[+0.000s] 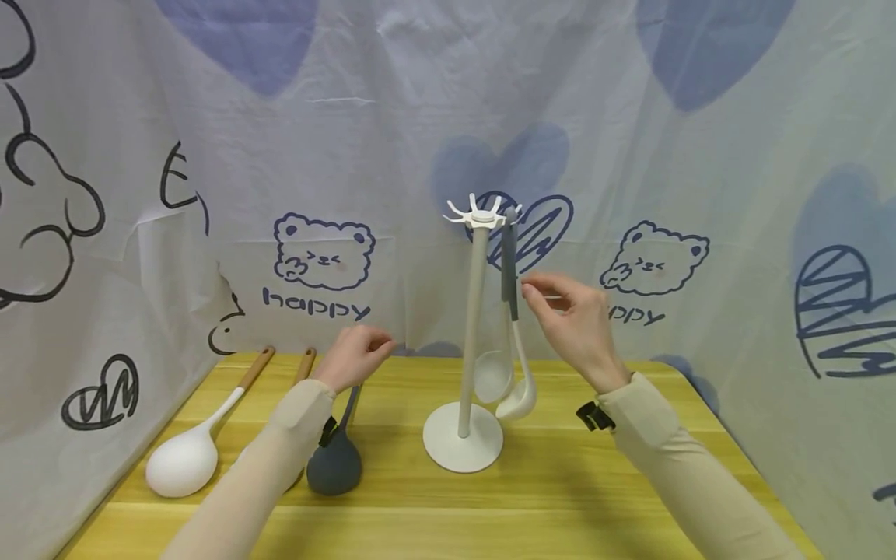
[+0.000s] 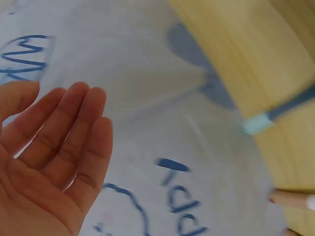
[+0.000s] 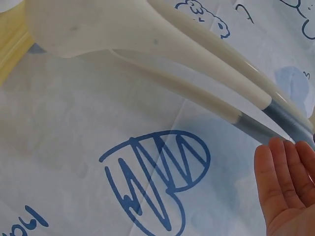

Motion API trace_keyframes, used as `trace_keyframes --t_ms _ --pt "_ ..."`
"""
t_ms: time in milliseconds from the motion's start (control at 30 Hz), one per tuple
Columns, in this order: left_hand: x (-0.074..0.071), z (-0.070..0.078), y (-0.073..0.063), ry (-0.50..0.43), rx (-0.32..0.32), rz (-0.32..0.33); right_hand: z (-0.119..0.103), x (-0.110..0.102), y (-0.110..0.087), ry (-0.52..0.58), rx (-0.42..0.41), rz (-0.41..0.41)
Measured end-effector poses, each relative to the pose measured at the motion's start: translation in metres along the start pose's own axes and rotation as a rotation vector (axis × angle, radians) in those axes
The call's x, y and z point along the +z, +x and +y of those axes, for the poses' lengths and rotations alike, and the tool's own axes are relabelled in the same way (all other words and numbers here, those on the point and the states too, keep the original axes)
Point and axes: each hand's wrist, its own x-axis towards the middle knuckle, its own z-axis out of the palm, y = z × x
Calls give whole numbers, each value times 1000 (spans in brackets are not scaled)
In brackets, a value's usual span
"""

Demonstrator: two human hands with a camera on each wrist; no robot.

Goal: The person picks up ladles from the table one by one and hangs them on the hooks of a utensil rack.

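A white utensil stand (image 1: 474, 327) with a ring of hooks rises from a round base. From its right side hang a white ladle (image 1: 519, 400) with a grey handle and another white-headed utensil (image 1: 493, 378) behind it. My right hand (image 1: 575, 323) is beside the grey handle, thumb and fingers close to it. In the right wrist view its extended fingers (image 3: 269, 177) overlap the lower end of a grey handle (image 3: 256, 129). My left hand (image 1: 352, 358) hovers left of the stand, above a dark grey ladle (image 1: 334, 465); the left wrist view shows it empty, fingers (image 2: 88, 147) loosely extended.
On the left of the wooden table (image 1: 560, 498) lies a white ladle (image 1: 182, 465) with a wooden handle. Another wooden handle (image 1: 306, 364) shows beside it, partly hidden by my left arm. A printed cloth (image 1: 406, 155) encloses the table's back and sides.
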Motion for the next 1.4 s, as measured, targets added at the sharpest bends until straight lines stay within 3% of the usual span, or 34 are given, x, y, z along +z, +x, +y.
trace_keyframes --t_ms 267,433,633,900,1067,1400 --pt "16 -41 -5 176 -101 -192 5 -3 -2 -12 -9 15" --pt "23 -52 -8 259 -155 -257 7 -4 -4 -15 9 6" --pt "26 -56 -12 359 -267 -348 10 -4 -9 -15 43 -25" --pt "34 -60 -17 464 -369 -400 14 -4 -15 -14 59 -54" --pt "37 -63 -20 439 -413 -413 15 -3 -17 -12 62 -62" --pt "39 -59 -20 421 -437 -403 16 -1 -19 -7 30 -54"
